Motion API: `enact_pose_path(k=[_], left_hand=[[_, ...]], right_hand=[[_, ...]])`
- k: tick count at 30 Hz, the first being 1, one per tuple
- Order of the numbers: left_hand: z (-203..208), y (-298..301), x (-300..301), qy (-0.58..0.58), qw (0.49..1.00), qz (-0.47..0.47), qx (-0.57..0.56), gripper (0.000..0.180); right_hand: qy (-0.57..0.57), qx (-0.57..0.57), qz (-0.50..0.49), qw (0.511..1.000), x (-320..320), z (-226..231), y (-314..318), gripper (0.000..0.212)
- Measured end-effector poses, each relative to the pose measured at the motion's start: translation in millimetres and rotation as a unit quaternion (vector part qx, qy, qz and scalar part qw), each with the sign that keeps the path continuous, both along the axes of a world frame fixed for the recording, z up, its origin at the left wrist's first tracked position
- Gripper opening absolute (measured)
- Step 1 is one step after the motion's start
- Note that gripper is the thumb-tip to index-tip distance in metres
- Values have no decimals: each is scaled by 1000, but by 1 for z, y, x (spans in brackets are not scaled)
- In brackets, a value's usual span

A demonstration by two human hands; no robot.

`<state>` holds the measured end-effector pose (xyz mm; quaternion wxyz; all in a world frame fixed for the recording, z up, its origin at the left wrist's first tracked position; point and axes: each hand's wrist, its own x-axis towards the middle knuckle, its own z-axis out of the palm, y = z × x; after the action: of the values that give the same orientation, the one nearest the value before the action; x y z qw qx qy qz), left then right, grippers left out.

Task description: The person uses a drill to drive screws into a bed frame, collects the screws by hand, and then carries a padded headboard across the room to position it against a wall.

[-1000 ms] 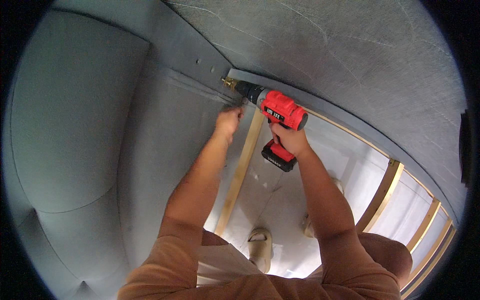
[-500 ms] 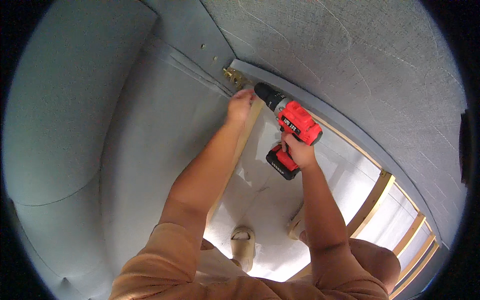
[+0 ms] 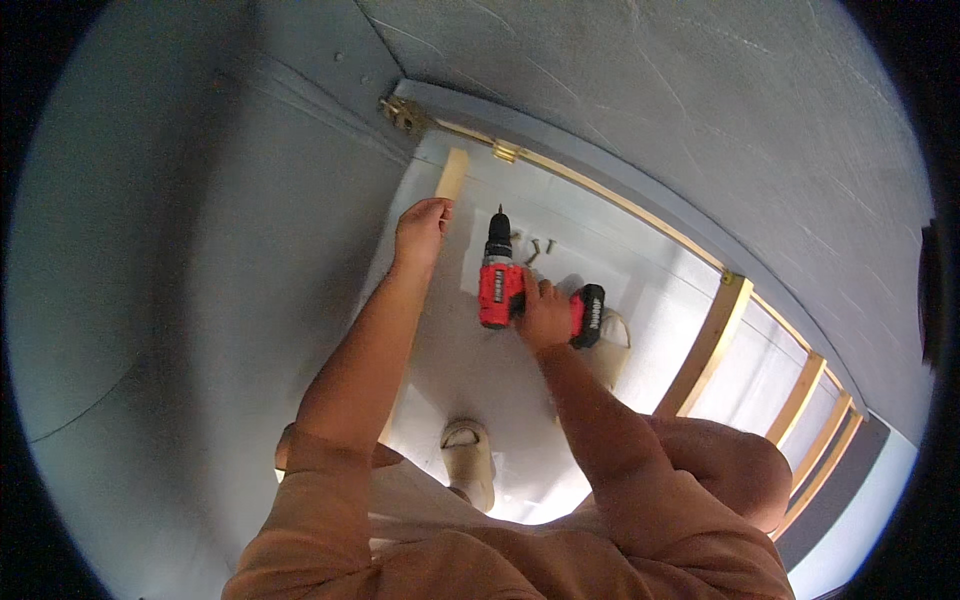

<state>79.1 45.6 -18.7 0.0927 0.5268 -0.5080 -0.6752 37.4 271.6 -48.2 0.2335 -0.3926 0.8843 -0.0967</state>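
Left hand (image 3: 422, 234): one wooden slat (image 3: 453, 173). Right hand (image 3: 546, 316): one drill (image 3: 492, 300).

Your drill (image 3: 494, 296): smooth plastic w/ metal bit (image 3: 500, 210).
L of drill, your slat (image 3: 453, 174): bare matt wood; just R, metal screws (image 3: 534, 251); beyond it, shiny metal bracket (image 3: 505, 153) & matt cloth panel (image 3: 660, 110).

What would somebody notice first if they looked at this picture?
Probably the bright red and black drill near the middle, gripped in the right hand. Next might come the pale wooden slat held in the left hand, over to the left of the drill. Then there are some small screws, just right of the drill's black front end.
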Motion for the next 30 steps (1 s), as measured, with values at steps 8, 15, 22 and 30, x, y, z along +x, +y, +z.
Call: enact_pose_path(k=[8,15,22,30], left_hand=[[-35,40,13,1,995,-104,8,20],[-61,45,19,73,991,-89,73,20],[-64,84,-12,-42,838,-390,-381,23],[-88,81,-18,-35,775,-427,-464,20]], right_hand=[[1,20,-2,1000,39,-34,2,61],[-7,-26,27,999,57,-40,-12,59],[58,-20,206,977,-46,6,-32,24],[125,-161,375,904,-175,137,-45,32]])
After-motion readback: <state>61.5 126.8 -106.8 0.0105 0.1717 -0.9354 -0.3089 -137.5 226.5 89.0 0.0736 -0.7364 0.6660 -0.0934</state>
